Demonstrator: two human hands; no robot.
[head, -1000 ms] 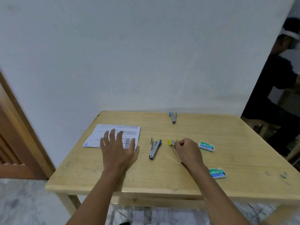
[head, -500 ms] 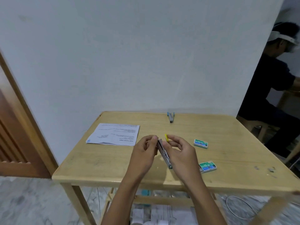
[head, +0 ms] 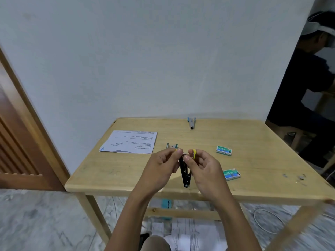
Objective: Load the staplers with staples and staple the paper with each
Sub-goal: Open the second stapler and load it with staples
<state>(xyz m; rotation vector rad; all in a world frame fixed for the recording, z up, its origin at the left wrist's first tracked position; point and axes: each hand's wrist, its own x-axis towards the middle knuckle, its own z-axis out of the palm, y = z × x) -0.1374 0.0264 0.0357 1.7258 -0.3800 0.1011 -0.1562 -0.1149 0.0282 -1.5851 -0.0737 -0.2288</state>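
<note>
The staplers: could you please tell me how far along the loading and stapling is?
Nothing looks finished. In hand: left hand and right hand hold the yellow stapler opened. Left: teal stapler, blue stapler, far staple box, near staple box and paper all lie on the table.

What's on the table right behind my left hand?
A teal stapler; only its far end shows above the left hand, which pinches the yellow stapler. The hand covers the rest.
</note>
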